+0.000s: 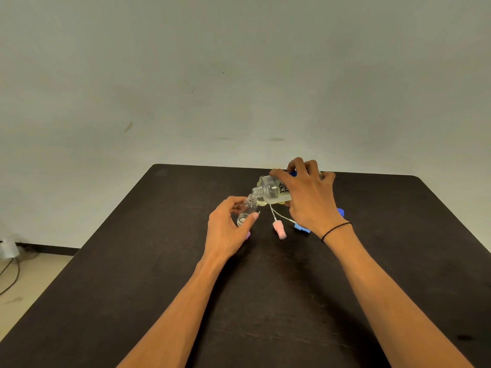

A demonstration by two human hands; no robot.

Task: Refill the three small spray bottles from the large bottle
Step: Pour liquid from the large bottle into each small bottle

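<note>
My right hand [309, 197] grips the large frosted bottle [271, 191] and holds it tipped on its side, its open neck pointing left over the mouth of a small clear spray bottle [248, 209]. My left hand [228, 224] holds that small bottle upright on the dark table [159, 261]; a little liquid shows at its bottom. A pink spray cap [279, 229] with its white tube lies on the table between my hands. A blue spray cap [301, 229] lies partly hidden under my right wrist. Something yellow [261, 203] shows beneath the large bottle.
A further blue piece [341, 211] peeks out behind my right hand. The table's far edge runs just behind the bottles, close to a plain wall. Cables lie on the floor at the left [10, 269].
</note>
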